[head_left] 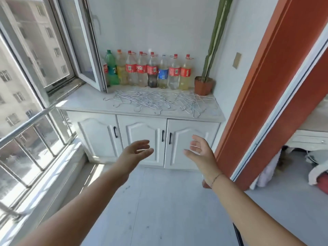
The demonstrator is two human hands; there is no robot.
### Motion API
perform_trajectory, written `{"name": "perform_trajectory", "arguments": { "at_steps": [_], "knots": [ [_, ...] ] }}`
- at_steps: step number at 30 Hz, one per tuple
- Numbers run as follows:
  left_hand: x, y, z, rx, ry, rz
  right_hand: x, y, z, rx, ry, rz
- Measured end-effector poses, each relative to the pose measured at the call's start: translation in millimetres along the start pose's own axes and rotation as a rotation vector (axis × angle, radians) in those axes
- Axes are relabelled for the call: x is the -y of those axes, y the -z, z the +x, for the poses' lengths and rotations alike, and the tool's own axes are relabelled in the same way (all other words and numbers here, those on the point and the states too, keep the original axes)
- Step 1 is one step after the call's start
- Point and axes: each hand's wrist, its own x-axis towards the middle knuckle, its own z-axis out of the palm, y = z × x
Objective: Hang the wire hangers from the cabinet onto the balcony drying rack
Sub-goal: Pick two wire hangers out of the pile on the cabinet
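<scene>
Reaching forward with both arms, the person holds the left hand [137, 151] and the right hand [199, 149] out in front of the cabinet doors, palms turned toward each other, fingers spread and loose; neither grasps anything. Both hands sit below the level of the cabinet top [85, 102] and well short of it.

Wire hangers [159, 101]: a tangled silver heap lying flat across the middle and right of the cabinet top, hooks pointing every way, some hooks hanging near the front edge. Behind them, a row of plastic bottles [149, 71] against the wall; a potted cactus [204, 85] stands just beside the heap's right end.

Drying rack: not identifiable in this view.

Judgement, step in hand: the first pick-up. Done well, it means lifting the hands above the top and taking hangers from the front edge, by the hooks, a few at a time. The wires look interlocked, so a hard pull probably drags the whole pile. Risk: sweeping the heap rightward into the cactus pot or back into the bottles.
</scene>
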Motion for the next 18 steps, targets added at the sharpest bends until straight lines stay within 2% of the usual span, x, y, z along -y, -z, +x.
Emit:
{"name": "perform_trajectory", "arguments": {
  "at_steps": [7,18],
  "knots": [
    [-21,-15,138,-0.015,0.0,-0.03,4,14,147,-0.004,-0.014,0.0],
    [-17,-2,351,0.041,0.03,-0.013,-33,-4,356,-0.072,-0.037,-0.006]
  ]
}}
